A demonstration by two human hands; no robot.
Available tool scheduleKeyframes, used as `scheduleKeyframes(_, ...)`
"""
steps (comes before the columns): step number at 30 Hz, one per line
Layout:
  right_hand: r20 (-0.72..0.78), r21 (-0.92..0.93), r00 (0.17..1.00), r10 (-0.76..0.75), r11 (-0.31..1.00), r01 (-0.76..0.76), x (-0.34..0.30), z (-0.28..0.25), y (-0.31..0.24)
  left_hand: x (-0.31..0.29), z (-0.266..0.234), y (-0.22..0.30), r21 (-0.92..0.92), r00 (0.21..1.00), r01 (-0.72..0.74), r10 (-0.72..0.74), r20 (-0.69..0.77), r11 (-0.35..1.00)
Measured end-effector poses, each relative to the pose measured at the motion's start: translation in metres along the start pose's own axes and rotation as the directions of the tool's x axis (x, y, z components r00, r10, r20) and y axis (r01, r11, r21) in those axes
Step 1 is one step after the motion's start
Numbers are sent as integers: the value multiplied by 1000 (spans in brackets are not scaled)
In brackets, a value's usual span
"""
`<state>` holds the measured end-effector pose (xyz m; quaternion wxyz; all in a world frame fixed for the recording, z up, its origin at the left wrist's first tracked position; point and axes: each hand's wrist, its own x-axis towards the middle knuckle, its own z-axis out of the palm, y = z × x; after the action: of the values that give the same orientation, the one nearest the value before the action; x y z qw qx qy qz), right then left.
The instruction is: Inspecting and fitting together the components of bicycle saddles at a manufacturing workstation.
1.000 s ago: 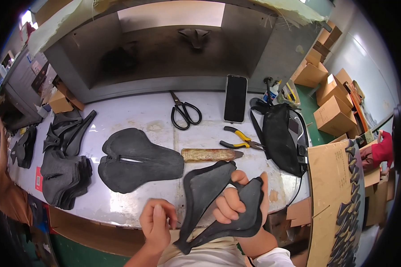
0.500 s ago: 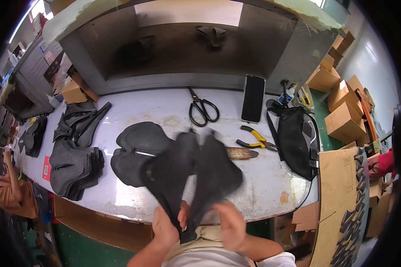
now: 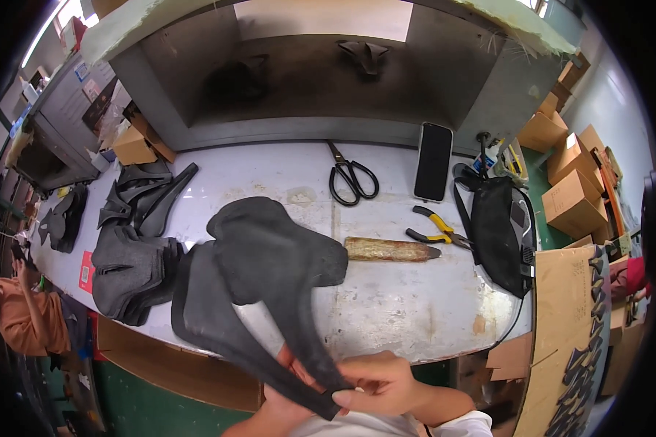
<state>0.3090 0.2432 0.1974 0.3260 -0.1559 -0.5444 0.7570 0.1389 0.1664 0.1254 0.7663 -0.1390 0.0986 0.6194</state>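
Note:
A dark grey V-shaped cut piece (image 3: 204, 306) of soft sheet material extends from my hands up and left over the table, its two strips meeting in a narrow end near my body. My right hand (image 3: 383, 382) is closed on that narrow end, thumb on top. My left hand (image 3: 288, 408) grips the same end from below; its fingers show between the strips. One wide wing hangs at the left. The other strip runs up onto dark grey lobed material (image 3: 270, 237) on the table; where one sheet stops and the other starts is hard to tell.
At left lie a stack of dark grey cut pieces (image 3: 135, 277) and folded ones (image 3: 135, 193). Scissors (image 3: 352, 178), a phone (image 3: 434, 162), pliers (image 3: 441, 227), a worn wooden-handled tool (image 3: 390, 250) and a black pouch (image 3: 494, 233) are farther back. A grey metal booth (image 3: 284, 132) stands behind.
The piece has swung left and down from an upright, blurred position, uncovering the wooden-handled tool. My right hand has closed on the narrow end beside my left. The view has shifted slightly.

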Motion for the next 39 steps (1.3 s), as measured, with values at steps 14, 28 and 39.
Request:
scheduleKeyframes(14, 21, -473, 996, -87, 877, 86, 32, 16, -10, 8, 40, 33, 447, 994, -109, 95, 53, 888)
scheduleKeyframes(28, -439, -737, 845, -305, 661, -144, -24, -40, 35, 299, 196, 249, 163, 463, 174, 227, 857, -971)
scheduleKeyframes(39, -401, -677, 879, -258, 730, -94, -20, -48, 31, 268, 200, 264, -600, 455, -132, -586, 671, -789)
